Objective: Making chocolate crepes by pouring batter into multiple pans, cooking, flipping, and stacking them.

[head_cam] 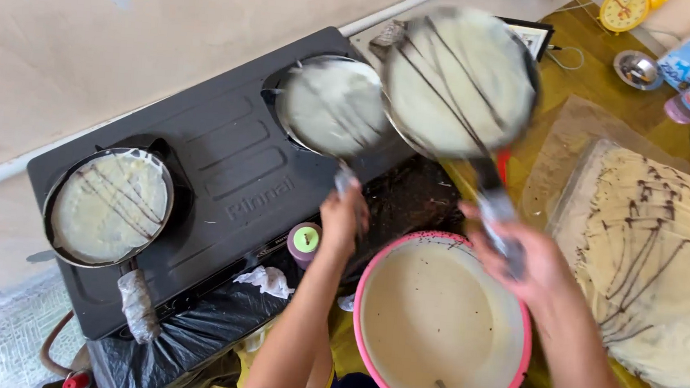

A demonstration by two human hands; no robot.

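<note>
While both hands are up at the black two-burner gas stove [223,176], each grips a pan handle. Right hand [532,266] closed around the handle of a round dark frying pan with a pale crepe striped in chocolate [459,80]; pan is lifted and tilted, motion-blurred, above the stove's right edge and ahead of the hand. Left hand [345,212] closed on the handle of a second round pan with pale batter [334,105], sitting on the right burner, just ahead of the fingers. Third pan with a striped crepe [109,204] sits on the left burner, well apart from both hands, handle wrapped in cloth. Pink-rimmed round bowl of cream batter [441,325] sits between the forearms, near the person. Stack of finished chocolate-striped crepes on clear plastic [660,260] lies right of the right forearm on the wooden table [579,40].
</note>
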